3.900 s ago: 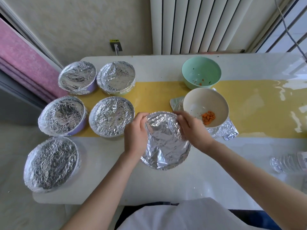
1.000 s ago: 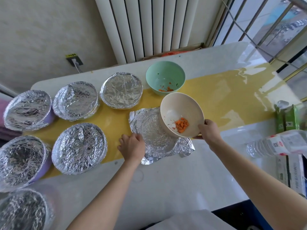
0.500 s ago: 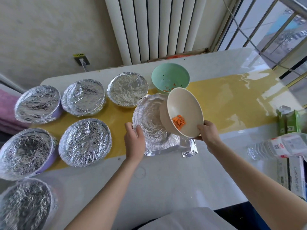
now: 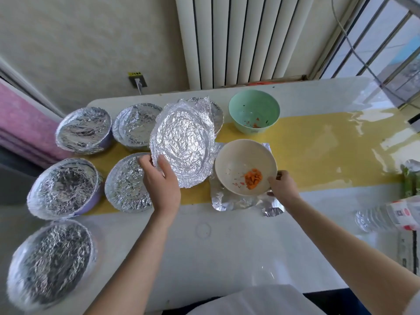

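- My left hand (image 4: 162, 180) pinches the near edge of a round, dish-shaped sheet of crinkled silver foil (image 4: 181, 142). The thumb lies on its face and the fingers are curled behind it.
- The foil is clear of the table and tilted up, just beyond and right of my left hand. It hides part of a foil-covered bowl behind it.
- My right hand (image 4: 283, 186) grips the near rim of a cream round bowl (image 4: 236, 160) with its fingers curled on the edge.
- The bowl is just left of my right hand and tipped a little. A small heap of diced orange pieces (image 4: 253, 178) lies on its near side.
- Under the bowl is a flat crumpled foil sheet (image 4: 238, 202). I cannot tell whether the bowl touches it.
- A mint-green bowl (image 4: 254, 110) stands beyond the cream bowl, with a few scraps inside.
- A group of foil-covered bowls (image 4: 66, 187) sits left of my left hand. One of them is just beside the wrist.
- A clear plastic bottle (image 4: 386, 215) lies on its side well right of my right hand. Its label is red and white, and the print is too blurred to read.
- A green carton (image 4: 409, 183) sits at the far right edge, with its lettering unreadable.
- A wall socket (image 4: 137, 81) beyond the table has a yellow tag that is illegible.
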A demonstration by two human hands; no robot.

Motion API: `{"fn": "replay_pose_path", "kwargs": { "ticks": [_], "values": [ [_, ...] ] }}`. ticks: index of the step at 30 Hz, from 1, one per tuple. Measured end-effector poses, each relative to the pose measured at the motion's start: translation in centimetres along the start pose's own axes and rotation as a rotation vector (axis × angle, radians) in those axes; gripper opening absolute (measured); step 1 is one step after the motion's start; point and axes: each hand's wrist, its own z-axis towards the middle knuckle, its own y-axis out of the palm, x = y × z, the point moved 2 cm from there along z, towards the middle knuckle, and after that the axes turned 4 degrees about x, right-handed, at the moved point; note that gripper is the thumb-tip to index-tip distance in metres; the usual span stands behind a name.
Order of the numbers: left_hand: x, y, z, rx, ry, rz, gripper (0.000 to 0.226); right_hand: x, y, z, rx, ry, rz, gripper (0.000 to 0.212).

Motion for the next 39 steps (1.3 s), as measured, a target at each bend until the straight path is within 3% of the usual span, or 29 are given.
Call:
{"fn": "replay_pose_path", "kwargs": {
  "ticks": [4, 9, 16, 25, 31, 39],
  "values": [
    [1.2, -0.2, 0.8, 0.026, 0.037, -0.028, 0.017, -2.7, -0.2, -0.2, 0.138, -0.346, -0.354, 0.044],
    [1.5, 0.1, 1.9, 0.041, 0.043, -0.04, 0.017, -7.8, 1.1, 1.2, 0.094, -0.611, -0.532, 0.042],
    [1.0, 1.1, 3.0, 0.03, -0.016, -0.053, 0.015, -11.5, 4.1, 5.8, 0.047, -0.611, -0.77, 0.049],
    [0.9, 2.1, 3.8, -0.052, -0.038, -0.065, 0.014, -12.6, 4.6, 9.1, 0.09, -0.588, -0.976, 0.044],
    [0.5, 1.4, 3.5, -0.084, -0.076, -0.062, 0.008, -13.0, 4.0, 9.6, 0.137, -0.654, -0.971, 0.022],
    [0.4, -1.5, 3.1, -0.09, -0.107, -0.073, 0.011, -13.4, 2.7, 6.4, 0.228, -0.799, -0.794, 0.025]
  ]
}}
